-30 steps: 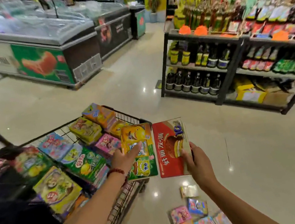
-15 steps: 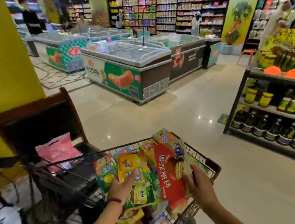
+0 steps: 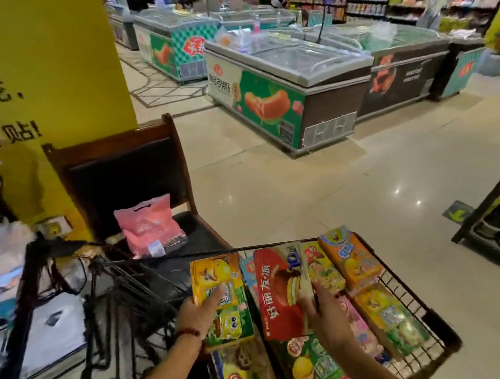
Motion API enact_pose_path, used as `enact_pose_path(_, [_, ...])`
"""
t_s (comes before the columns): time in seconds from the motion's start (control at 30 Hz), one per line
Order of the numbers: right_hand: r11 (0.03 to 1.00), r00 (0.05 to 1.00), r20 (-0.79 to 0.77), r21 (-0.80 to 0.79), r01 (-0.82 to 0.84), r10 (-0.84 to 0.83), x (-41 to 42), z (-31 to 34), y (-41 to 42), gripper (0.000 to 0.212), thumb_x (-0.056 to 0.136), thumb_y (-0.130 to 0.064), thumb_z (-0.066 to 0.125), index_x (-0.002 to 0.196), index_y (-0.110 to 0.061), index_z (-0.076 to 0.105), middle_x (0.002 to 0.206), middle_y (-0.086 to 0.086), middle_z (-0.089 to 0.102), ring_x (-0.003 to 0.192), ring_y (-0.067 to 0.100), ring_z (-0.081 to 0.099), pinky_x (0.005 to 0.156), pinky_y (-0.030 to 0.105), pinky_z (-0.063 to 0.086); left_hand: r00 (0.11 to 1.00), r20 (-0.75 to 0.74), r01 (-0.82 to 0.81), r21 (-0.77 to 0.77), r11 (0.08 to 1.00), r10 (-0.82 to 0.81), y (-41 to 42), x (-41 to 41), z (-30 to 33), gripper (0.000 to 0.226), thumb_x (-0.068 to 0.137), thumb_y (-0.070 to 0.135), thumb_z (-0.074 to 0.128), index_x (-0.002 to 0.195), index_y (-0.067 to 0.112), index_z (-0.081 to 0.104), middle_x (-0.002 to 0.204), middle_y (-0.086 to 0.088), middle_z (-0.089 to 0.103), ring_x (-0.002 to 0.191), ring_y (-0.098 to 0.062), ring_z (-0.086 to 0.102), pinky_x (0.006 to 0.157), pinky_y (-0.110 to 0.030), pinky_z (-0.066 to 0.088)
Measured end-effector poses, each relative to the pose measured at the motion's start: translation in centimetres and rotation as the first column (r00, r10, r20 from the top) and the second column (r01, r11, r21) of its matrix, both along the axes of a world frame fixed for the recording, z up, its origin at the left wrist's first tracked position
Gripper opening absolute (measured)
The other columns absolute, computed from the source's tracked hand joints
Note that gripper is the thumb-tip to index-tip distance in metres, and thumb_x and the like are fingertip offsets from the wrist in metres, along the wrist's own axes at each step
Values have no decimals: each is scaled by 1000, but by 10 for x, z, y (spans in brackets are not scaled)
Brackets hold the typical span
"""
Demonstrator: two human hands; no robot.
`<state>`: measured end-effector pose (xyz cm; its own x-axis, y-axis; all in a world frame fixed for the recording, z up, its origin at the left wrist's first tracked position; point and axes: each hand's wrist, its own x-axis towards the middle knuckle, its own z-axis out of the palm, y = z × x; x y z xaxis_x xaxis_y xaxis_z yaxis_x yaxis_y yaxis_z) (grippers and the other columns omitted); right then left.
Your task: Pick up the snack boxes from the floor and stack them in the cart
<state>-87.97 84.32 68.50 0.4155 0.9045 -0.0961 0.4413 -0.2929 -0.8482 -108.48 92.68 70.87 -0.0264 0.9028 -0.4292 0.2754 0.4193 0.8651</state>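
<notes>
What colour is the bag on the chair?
Pink. The bag sits on the dark seat of the chair, seen best in the head view.

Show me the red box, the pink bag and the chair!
red box (image 3: 280, 296): head view, front face.
pink bag (image 3: 149, 227): head view, middle of its front.
chair (image 3: 127, 173): head view, dark backrest.

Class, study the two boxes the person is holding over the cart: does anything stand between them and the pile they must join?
Nothing visible does. The red box in the right hand and the yellow-green box in the left hand hang directly above the boxes already in the cart.
</notes>
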Motion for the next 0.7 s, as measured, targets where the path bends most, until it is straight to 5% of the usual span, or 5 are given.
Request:
enact_pose_path(0.17, [992,994,20,-57,-108,110,13,-21,52,33,82,-61,37,87,-33,54,88,-6,64,82,13,63,71,36,55,992,-92,-91,-75,993,84,29,8,-23,76,25,80,48,71,22,67,76,-3,66,82,-23,61,73,-29,44])
enact_pose_path(0.3, [976,981,7,-97,-194,195,19,-32,83,8,95,-38,45,90,-34,50,84,-17,57,80,8,60,59,13,43,986,-118,-127,-110,986,114,61,10,-71,107,25,89,51,98,14,71,104,-12,69,101,-29,63,89,-40,50])
enact_pose_path(0.43, [958,969,-3,-147,-246,249,21,-40,101,12,96,-38,45,94,-28,51,86,-14,59,79,3,60,60,15,45,974,-201,-137,-180,974,100,78,12,-104,137,20,98,45,121,7,62,122,-15,62,112,-32,58,95,-45,47])
enact_pose_path(0.57, [951,962,29,-158,-265,272,26,-54,105,13,95,-41,47,96,-30,54,94,-7,66,85,9,65,76,34,57,958,-269,-142,-147,979,99,81,21,-100,128,23,98,43,112,10,65,114,-13,66,105,-32,61,91,-44,49])
enact_pose_path(0.7, [943,945,161,-225,-246,285,26,-59,111,16,97,-39,44,87,-30,53,85,-8,64,75,5,63,69,31,57,910,-409,-119,-108,987,65,82,33,-85,87,58,80,62,105,7,63,106,-15,66,97,-32,61,79,-36,49])
